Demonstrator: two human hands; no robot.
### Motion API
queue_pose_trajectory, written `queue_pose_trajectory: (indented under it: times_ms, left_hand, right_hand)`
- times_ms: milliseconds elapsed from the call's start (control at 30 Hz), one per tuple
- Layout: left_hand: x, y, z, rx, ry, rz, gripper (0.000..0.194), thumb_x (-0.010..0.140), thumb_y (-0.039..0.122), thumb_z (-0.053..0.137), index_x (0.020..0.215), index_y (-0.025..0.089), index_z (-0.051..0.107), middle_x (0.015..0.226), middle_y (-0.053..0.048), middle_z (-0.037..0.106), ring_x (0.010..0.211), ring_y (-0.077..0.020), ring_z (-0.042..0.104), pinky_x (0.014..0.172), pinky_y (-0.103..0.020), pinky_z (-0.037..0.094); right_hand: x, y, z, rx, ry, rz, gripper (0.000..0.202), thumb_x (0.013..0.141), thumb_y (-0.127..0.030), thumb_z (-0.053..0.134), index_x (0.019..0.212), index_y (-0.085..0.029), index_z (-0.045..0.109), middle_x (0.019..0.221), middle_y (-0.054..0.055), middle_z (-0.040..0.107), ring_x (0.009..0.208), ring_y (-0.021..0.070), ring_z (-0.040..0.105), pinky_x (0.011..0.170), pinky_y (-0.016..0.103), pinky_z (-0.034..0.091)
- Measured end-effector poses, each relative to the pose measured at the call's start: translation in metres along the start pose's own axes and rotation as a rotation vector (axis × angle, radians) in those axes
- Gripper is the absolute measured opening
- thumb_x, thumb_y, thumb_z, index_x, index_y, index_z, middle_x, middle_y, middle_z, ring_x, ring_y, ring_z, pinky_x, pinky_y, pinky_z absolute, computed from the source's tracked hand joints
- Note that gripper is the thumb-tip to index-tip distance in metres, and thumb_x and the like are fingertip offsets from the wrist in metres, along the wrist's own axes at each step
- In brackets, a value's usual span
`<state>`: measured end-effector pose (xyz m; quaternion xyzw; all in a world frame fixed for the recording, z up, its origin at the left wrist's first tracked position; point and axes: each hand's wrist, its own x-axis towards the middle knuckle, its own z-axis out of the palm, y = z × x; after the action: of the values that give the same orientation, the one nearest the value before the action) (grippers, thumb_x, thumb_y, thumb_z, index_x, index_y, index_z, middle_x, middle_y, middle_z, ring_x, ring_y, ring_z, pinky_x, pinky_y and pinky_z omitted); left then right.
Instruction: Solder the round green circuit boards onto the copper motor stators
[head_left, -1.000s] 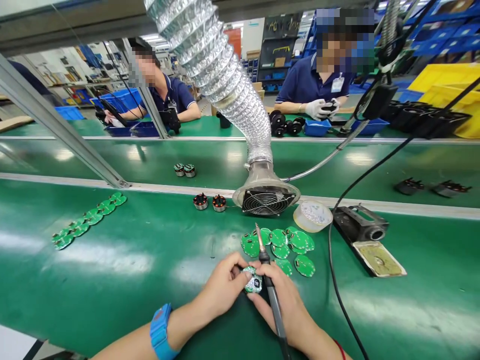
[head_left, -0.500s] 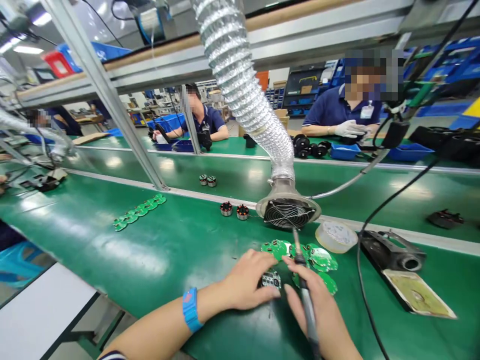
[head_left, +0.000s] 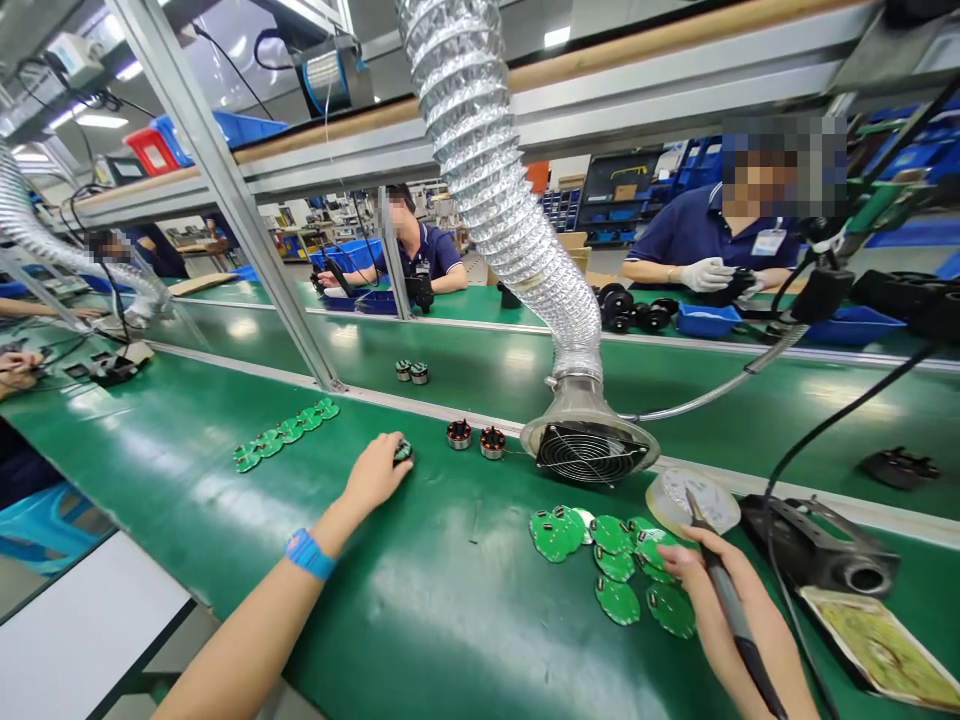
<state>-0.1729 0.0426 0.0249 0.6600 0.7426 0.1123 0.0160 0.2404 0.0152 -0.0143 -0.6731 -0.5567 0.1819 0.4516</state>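
My left hand (head_left: pixel 376 472), with a blue band on its wrist, is closed on a small round motor part (head_left: pixel 403 452) left of two motors (head_left: pixel 492 442) with copper coils. My right hand (head_left: pixel 739 600) holds a soldering iron (head_left: pixel 726 590), its tip over a roll of clear tape (head_left: pixel 694 498). Several round green circuit boards (head_left: pixel 616 600) lie beside my right hand, some overlapping. A row of green boards (head_left: pixel 289 430) lies further left on the green table (head_left: pixel 450 590).
A fume fan (head_left: pixel 592 452) hangs on a silver duct (head_left: pixel 517 200) behind the boards. The iron stand (head_left: pixel 832 545) and a sponge tray (head_left: pixel 881 645) are at the right, crossed by a black cable. Two more motors (head_left: pixel 412 372) sit beyond the rail. People work opposite.
My left hand has moved left and away from the boards with the motor part. My right hand has moved right with the soldering iron, uncovering more boards. The view has shifted slightly.
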Motion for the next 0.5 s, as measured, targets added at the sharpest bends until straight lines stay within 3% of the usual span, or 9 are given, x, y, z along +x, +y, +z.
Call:
queue_pose_trajectory:
  times_ms: [100,200,300,400,500]
  left_hand:
    - [0.017,0.002,0.001,0.058,0.075,-0.02,0.047,0.09,0.017,0.054,0.136,0.015,0.044,0.14,-0.021,0.047,0.127,-0.0363,0.046,0.103,-0.051,0.038]
    - [0.029,0.029,0.011,0.076,0.054,0.108,0.047,0.09,0.018,0.056,0.136,0.019,0.048,0.148,-0.016,0.042,0.133,-0.0333,0.041,0.109,-0.048,0.036]
    - [0.039,0.056,0.02,0.092,0.003,0.2,0.039,0.087,0.014,0.059,0.126,0.019,0.058,0.147,-0.015,0.044,0.133,-0.0336,0.04,0.107,-0.047,0.037]
    - [0.043,0.069,0.02,0.111,-0.029,0.228,0.025,0.09,0.012,0.054,0.111,0.016,0.066,0.143,-0.017,0.047,0.133,-0.0351,0.039,0.105,-0.048,0.037]
    - [0.031,0.07,0.011,0.118,-0.093,0.255,0.02,0.093,0.018,0.052,0.1,0.015,0.07,0.132,-0.017,0.055,0.127,-0.0355,0.044,0.103,-0.048,0.039]
  right_hand:
    - [-0.009,-0.007,-0.002,0.022,-0.016,0.053,0.043,0.081,-0.067,0.051,0.106,-0.035,0.062,0.091,0.007,0.08,0.083,0.0339,0.077,0.062,0.044,0.061]
    - [-0.017,-0.015,-0.002,0.074,-0.016,0.045,0.048,0.084,-0.065,0.048,0.12,-0.035,0.059,0.099,0.007,0.079,0.088,0.0323,0.076,0.067,0.043,0.061]
    - [-0.021,-0.02,0.0,0.121,-0.027,0.034,0.057,0.084,-0.063,0.048,0.13,-0.03,0.053,0.092,0.007,0.08,0.077,0.0304,0.077,0.062,0.041,0.06]
    - [-0.025,-0.021,0.0,0.166,-0.014,0.022,0.05,0.086,-0.059,0.049,0.121,-0.025,0.058,0.083,0.006,0.078,0.068,0.0276,0.076,0.065,0.04,0.061]
    - [-0.028,-0.02,-0.001,0.167,-0.055,-0.015,0.037,0.085,-0.055,0.052,0.105,-0.025,0.062,0.084,0.007,0.078,0.07,0.026,0.076,0.067,0.037,0.061]
